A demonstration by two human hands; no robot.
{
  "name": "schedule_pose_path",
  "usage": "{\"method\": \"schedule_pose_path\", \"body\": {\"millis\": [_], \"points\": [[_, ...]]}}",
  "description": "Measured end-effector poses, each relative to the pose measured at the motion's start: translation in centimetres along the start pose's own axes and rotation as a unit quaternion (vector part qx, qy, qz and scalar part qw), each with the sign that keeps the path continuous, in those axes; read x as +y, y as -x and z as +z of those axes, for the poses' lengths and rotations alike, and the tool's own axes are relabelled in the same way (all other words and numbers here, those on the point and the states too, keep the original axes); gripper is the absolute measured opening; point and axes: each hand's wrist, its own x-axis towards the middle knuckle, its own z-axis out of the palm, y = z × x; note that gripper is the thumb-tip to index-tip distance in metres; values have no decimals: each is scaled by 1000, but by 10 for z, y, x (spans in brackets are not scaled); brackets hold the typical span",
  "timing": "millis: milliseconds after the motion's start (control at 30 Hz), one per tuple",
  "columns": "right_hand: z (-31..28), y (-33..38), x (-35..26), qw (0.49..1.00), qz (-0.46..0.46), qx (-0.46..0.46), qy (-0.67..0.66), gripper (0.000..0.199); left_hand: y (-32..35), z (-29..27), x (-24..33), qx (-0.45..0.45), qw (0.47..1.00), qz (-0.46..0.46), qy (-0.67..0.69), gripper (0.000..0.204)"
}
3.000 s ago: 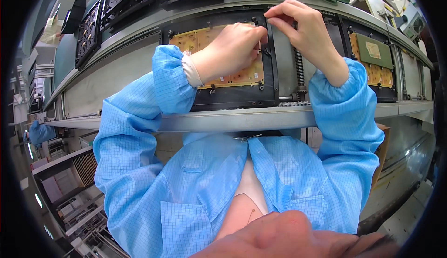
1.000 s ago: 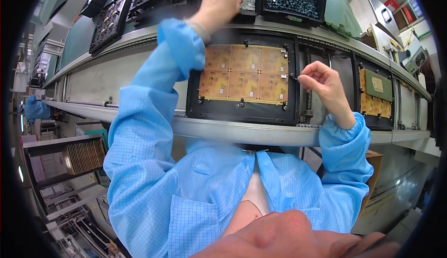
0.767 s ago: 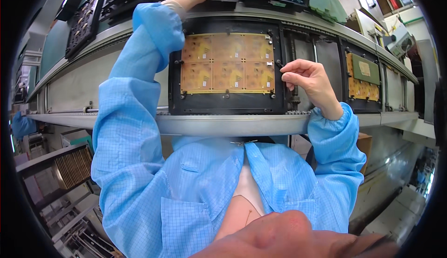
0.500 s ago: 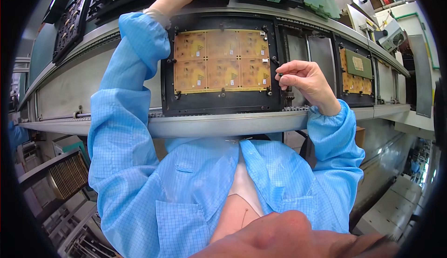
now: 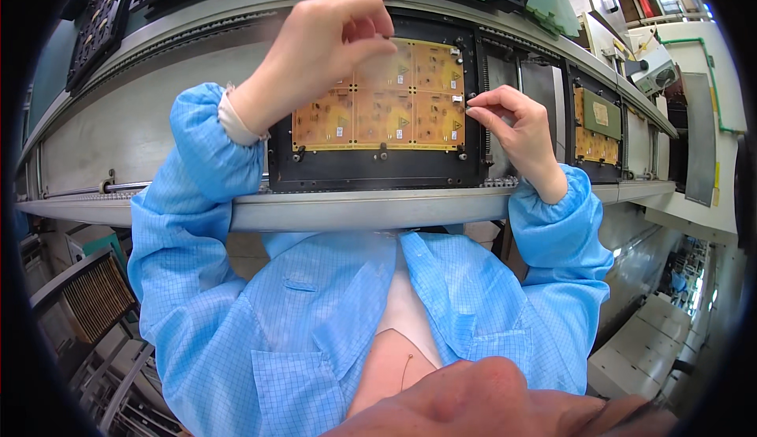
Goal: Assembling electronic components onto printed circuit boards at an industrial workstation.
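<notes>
The yellow circuit panel (image 5: 394, 98) lies seated in its black carrier frame (image 5: 371, 171) on the conveyor rail (image 5: 339, 210), apparently mid-assembly. The left hand (image 5: 319, 51) hovers over its upper left, fingertips pinched, contents too small to tell. The right hand (image 5: 516, 126) pinches at the panel's right edge; the next carrier (image 5: 599, 126) waits beyond.

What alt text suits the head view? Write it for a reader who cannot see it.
A person in a blue checked smock hovers the left hand, fingertips pinched, above a yellow panel of circuit boards in a black rectangular carrier frame, while the right hand touches the frame's right edge. The frame sits on a grey metal conveyor rail.
</notes>
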Motion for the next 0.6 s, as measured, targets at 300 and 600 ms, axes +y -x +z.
{"method": "schedule_pose_path", "body": {"millis": [300,600], "points": [[-9,4,7,912,-268,73,303,12,17,12,13,-70,982,-71,159,14],[-13,9,3,915,-260,91,296,13,13,12,10,-22,978,-69,198,11]]}}
